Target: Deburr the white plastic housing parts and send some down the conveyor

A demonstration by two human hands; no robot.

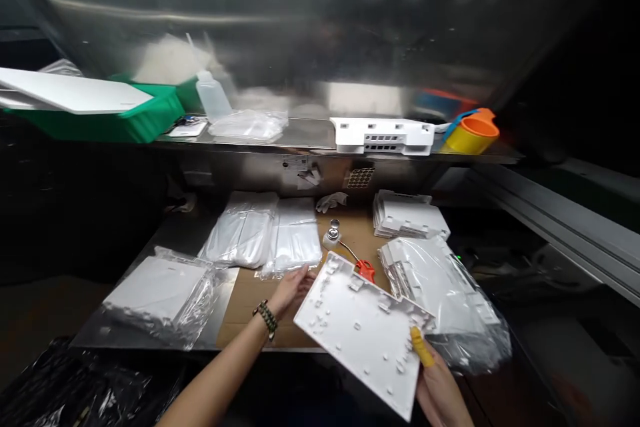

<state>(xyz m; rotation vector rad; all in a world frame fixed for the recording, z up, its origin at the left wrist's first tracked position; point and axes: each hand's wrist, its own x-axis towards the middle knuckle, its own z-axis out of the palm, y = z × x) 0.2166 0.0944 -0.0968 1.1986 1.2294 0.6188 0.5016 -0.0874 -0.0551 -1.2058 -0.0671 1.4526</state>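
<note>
A white plastic panel with small clips and bosses on its upward face is tilted in front of me. My right hand is closed on its lower right edge, the thumb in a yellow finger cover pressing on the face. At the panel's left edge is my left hand, its fingers stretched out and partly hidden behind the panel. I cannot tell whether they touch it. A cord bracelet circles the left wrist. Just beyond the panel lie a red-handled tool and a small metal-topped pump bottle.
Stacked white panels and bagged panels lie on the right. Clear plastic bags and another bagged stack are left. The shelf above holds a green bin, a squeeze bottle, a white part and tape rolls.
</note>
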